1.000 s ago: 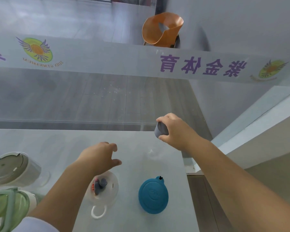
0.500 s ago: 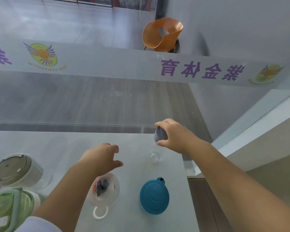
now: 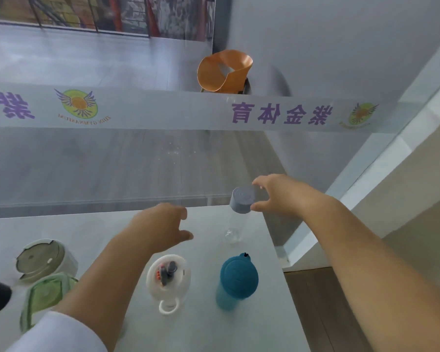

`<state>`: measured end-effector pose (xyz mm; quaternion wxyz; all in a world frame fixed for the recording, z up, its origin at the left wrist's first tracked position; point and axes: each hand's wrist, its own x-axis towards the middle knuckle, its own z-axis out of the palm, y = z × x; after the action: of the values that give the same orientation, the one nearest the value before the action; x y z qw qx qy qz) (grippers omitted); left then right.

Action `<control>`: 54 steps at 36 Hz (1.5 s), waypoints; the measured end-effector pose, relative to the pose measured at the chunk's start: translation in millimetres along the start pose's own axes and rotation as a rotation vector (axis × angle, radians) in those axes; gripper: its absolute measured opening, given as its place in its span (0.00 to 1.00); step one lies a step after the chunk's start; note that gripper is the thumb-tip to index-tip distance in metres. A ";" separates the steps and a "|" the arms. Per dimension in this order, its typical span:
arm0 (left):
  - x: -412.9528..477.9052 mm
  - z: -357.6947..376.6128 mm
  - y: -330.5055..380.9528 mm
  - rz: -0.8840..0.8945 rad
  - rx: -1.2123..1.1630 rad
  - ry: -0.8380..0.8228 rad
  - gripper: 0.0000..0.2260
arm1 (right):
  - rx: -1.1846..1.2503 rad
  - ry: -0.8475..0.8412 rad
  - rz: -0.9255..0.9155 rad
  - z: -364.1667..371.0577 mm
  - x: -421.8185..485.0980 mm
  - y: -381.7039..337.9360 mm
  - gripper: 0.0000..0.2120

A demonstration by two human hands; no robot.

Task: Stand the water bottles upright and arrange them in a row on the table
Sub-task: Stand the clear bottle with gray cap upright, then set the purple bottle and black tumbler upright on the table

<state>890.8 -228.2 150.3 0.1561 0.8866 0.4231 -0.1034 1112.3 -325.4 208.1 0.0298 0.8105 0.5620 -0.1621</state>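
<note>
The white table (image 3: 239, 331) is seen from above, and its far edge is set against a glass wall with a printed band (image 3: 188, 110). An orange chair (image 3: 224, 71) is seen beyond the glass. Four bottles are stood upright near the front: a green-lidded one (image 3: 45, 298), a grey-lidded one (image 3: 40, 259), a white-lidded one (image 3: 168, 275) and a teal one (image 3: 238, 279). The clear bottle (image 3: 235, 224) is stood upright near the far right corner, its long axis vertical and its grey cap (image 3: 243, 200) on top. The cap is loosely bracketed by the spread right hand (image 3: 287, 196). The left hand (image 3: 158, 228) is held open above bare table, gripping nothing.
</note>
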 end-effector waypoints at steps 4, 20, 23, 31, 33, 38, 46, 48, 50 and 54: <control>-17.6 -13.4 0.1 0.037 0.051 0.040 0.24 | -0.025 0.007 0.020 1.0 -22.0 -8.3 0.28; -137.0 -33.1 -1.0 -0.141 0.066 0.137 0.23 | -0.081 -0.059 -0.215 14.0 -89.4 -46.3 0.29; -162.4 -26.5 -6.8 -0.198 0.066 0.151 0.24 | -0.101 -0.064 -0.277 19.7 -97.9 -58.5 0.30; -230.0 -4.4 -40.2 -0.337 0.038 0.120 0.21 | -0.139 -0.085 -0.366 37.5 -116.2 -110.4 0.30; -247.5 -0.6 -53.7 -0.369 0.018 0.131 0.21 | -0.150 -0.085 -0.391 41.4 -119.5 -128.8 0.29; -289.1 4.2 -96.6 -0.448 -0.018 0.133 0.23 | -0.192 -0.080 -0.459 50.2 -126.9 -185.7 0.29; -364.4 9.9 -193.1 -0.548 -0.050 0.100 0.22 | -0.240 -0.020 -0.544 58.7 -143.9 -301.2 0.24; -382.7 11.2 -218.3 -0.569 -0.047 0.104 0.22 | -0.239 0.000 -0.563 61.2 -149.4 -331.0 0.26; -400.6 12.5 -241.9 -0.592 -0.050 0.110 0.22 | -0.223 0.000 -0.590 64.2 -154.8 -360.0 0.27; -431.7 15.3 -283.9 -0.638 -0.054 0.114 0.22 | -0.219 -0.024 -0.638 71.8 -164.0 -416.1 0.28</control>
<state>400.0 -375.2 218.5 0.1152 0.7091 0.6903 -0.0861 661.0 -337.3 244.6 0.0714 0.5839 0.8009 -0.1114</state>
